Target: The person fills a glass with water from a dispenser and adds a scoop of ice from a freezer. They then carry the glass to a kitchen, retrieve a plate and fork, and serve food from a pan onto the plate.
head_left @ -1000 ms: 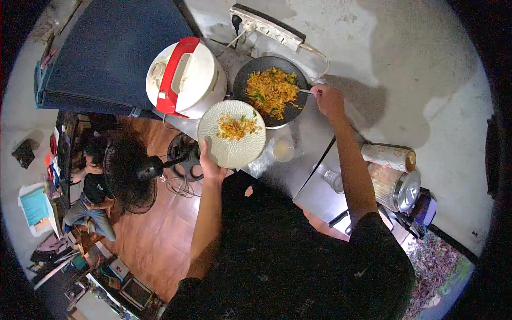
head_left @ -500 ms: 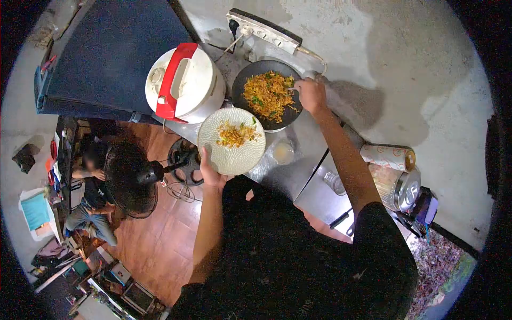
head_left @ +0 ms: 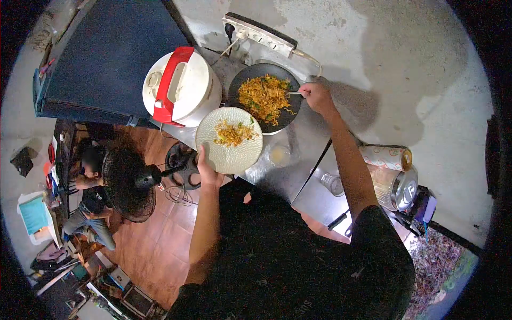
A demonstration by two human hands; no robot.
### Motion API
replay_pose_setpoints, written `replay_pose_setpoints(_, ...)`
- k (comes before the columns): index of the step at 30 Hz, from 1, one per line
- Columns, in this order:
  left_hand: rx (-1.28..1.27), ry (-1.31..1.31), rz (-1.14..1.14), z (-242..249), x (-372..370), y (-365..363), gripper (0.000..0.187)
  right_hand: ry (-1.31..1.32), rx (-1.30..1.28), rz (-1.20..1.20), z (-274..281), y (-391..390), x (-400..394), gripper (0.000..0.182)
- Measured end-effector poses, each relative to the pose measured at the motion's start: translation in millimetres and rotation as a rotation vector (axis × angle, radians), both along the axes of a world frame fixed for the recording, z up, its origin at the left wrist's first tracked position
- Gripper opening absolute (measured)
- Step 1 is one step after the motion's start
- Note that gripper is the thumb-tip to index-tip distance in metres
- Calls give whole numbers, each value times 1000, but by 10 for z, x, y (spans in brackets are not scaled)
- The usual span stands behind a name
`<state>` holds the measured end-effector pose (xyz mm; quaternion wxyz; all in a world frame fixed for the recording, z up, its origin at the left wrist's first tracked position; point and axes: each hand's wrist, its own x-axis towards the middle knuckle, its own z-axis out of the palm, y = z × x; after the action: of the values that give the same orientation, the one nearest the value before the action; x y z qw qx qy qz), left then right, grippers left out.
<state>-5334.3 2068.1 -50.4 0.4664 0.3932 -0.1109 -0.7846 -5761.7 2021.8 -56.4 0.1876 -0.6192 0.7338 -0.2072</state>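
Observation:
My left hand [head_left: 208,172] grips the near-left rim of a pale, textured plate [head_left: 236,161], thumb on top. A small heap of fried noodles with green bits [head_left: 233,132] lies on that plate. Just behind it sits a dark frying pan [head_left: 288,118], overlapped a little by the plate. Inside the pan is a larger mass of fried noodles [head_left: 263,99]. At the pan's right side, my right hand [head_left: 318,98] is closed on a thin metal utensil [head_left: 295,93]; its tip is at the noodles and its exact kind is hidden.
A white container with a red handle [head_left: 181,88] stands left of the pan. Behind runs a power strip [head_left: 260,36]. A clear cup [head_left: 279,155], a glass jar [head_left: 333,184] and a knife [head_left: 338,221] are on the counter. Past a fan [head_left: 129,181], a person [head_left: 95,202] sits.
My right hand has drawn slightly right and down from the pan's middle, showing more of the utensil's metal handle. The plate stays in my left hand; the view has shifted slightly.

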Motion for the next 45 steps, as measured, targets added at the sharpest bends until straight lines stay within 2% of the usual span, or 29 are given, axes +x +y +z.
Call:
replay_pose_setpoints(3, 4, 16, -4, -1, -82, -70, 66, -154, 52, -4, 26, 13, -40, 16)
replay_pose_setpoints(5, -23, 53, -6, -9, -216, -121, 67, -169, 61, -7, 129, 38, -36, 15)
replay_pose_setpoints(7, 23, 55, -2, 26, -360, -187, 67, -194, 78, 0, 394, 79, 86, 14)
replay_pose_setpoints(10, 42, 92, -4, -34, -490, -255, 66, -181, -50, -22, 786, 176, 428, 13)
replay_pose_setpoints(12, -30, 168, -51, -76, -582, -293, 66, -257, -146, 83, 877, 219, 602, 13)
replay_pose_setpoints(13, -34, 177, -43, -52, -619, -291, 66, -259, -149, 84, 883, 244, 714, 13)
replay_pose_setpoints(15, -10, 218, -58, 25, -658, -291, 65, -164, -350, 154, 866, 302, 918, 12)
replay_pose_setpoints(18, 6, 248, -46, 171, -694, -281, 64, -75, -497, 198, 758, 387, 1041, 12)
replay_pose_setpoints(24, -43, 292, -131, 267, -589, -290, 61, -181, -490, 136, 730, 458, 892, 9)
replay_pose_setpoints(29, -32, 232, -144, 340, -498, -239, 58, -354, -467, 193, 769, 370, 671, 5)
replay_pose_setpoints(33, -54, 205, -98, 444, -415, -205, 59, -373, -448, 239, 651, 331, 487, 6)
replay_pose_setpoints(39, -60, 314, -78, 376, -248, -196, 62, -450, -392, 211, 533, 411, 327, 8)
replay_pose_setpoints(42, -46, 216, -30, 292, -168, -218, 64, -510, -267, 96, 614, 520, 366, 8)
replay_pose_setpoints(45, -48, 197, -50, 216, -115, -212, 65, -392, -126, 55, 802, 596, 474, 9)
